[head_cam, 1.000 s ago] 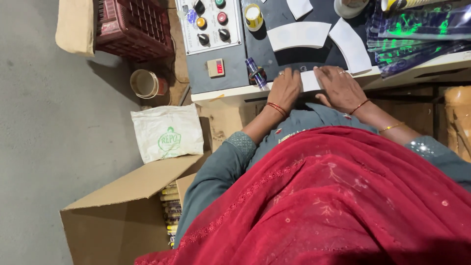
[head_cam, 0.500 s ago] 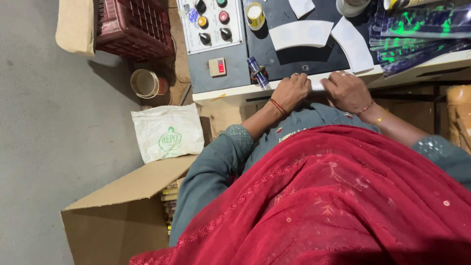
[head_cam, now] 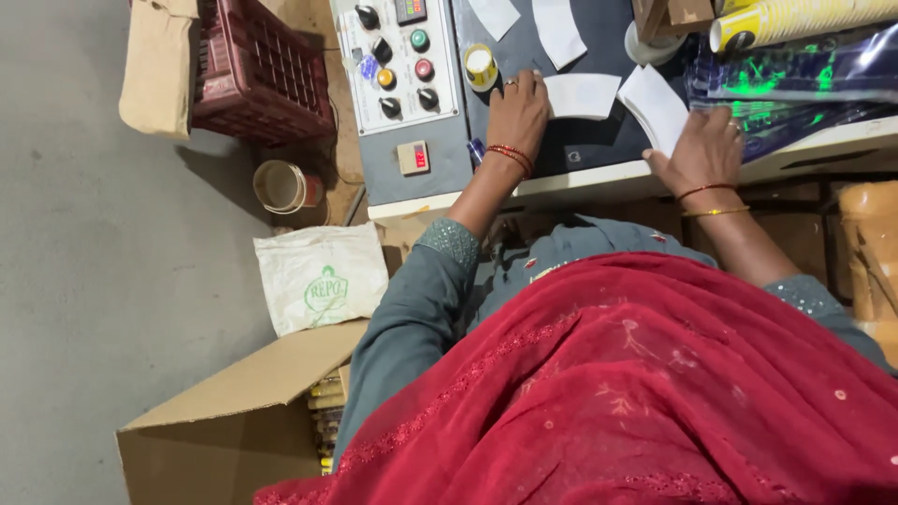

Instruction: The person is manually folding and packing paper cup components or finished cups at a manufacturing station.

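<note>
while left hand (head_cam: 517,114) pins it, white blank (head_cam: 582,95) lies crosswise

We see white paper blanks (head_cam: 582,94) on a dark grey table (head_cam: 599,150). At 12 o'clock the panel (head_cam: 398,65) is pale grey, with black, green, red and yellow knobs. The crate (head_cam: 267,70) at 11 o'clock is maroon, a lattice pattern. The shawl (head_cam: 636,402) at 6 is red with tone-on-tone embroidery; the sleeve (head_cam: 412,318) is teal with small sequin dots at the cuff. We note red bangles on the left hand (head_cam: 517,112), red and gold ones on the right hand (head_cam: 702,154). The bag (head_cam: 323,276) at 9 is white with a green print. The box (head_cam: 234,421) at 7 is brown. The floor (head_cam: 94,281) is plain grey. The cup stack (head_cam: 795,21) at 1 is yellow.
</note>
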